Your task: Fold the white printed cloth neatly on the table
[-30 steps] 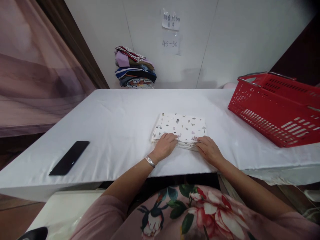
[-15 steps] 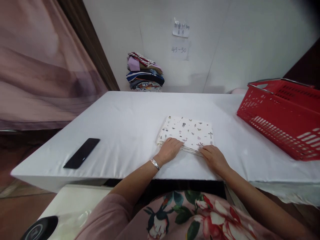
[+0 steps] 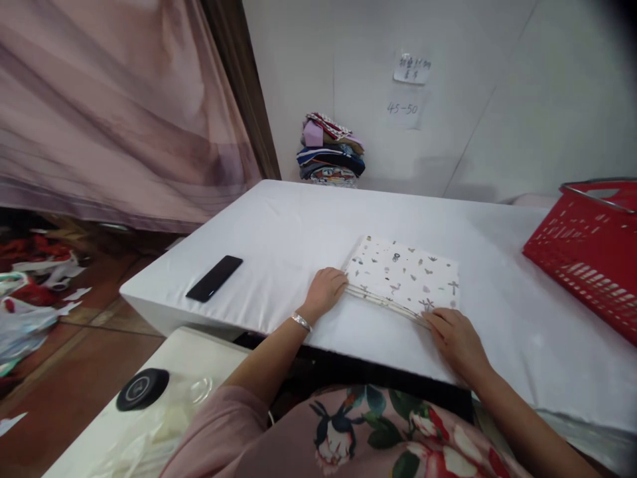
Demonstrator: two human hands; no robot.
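Note:
A folded white cloth [image 3: 405, 277] with small printed figures lies flat on the white table [image 3: 298, 226]. My left hand [image 3: 326, 291], with a silver bracelet at the wrist, rests with curled fingers against the cloth's near left corner. My right hand [image 3: 455, 335] lies at the near right corner, its fingertips on the stacked folded edges. Neither hand lifts the cloth off the table.
A black phone [image 3: 214, 278] lies near the table's left edge. A red plastic basket [image 3: 587, 255] stands at the right. A pile of folded clothes [image 3: 329, 151] sits by the far wall under paper notes. A pink curtain hangs left; litter lies on the floor.
The view has swung to the left, showing the floor and curtain. My left hand slid from the top of the cloth to its left corner; my right hand stays at the right corner.

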